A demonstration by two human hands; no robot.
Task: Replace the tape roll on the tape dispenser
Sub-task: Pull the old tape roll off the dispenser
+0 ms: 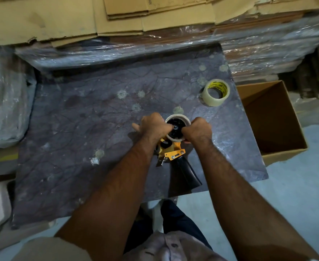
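While your left hand [153,125] and right hand [198,129] curl tight on the near-empty core [177,117], it sits on the yellow dispenser [171,151] lying on the table [98,119]. Fresh roll [215,92] stands well apart, far right. Open box [279,117] beside the table: nothing seen inside.

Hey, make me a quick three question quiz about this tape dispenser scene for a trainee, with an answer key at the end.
1. True or false: the fresh tape roll is already mounted on the tape dispenser.
2. Which hands grip the empty core? A left only, B right only, C both.
3. Fill in: right of the table stands an open cardboard ____.

Key: 1 false, it lies apart on the table. 2 C, left hand and right hand. 3 box.
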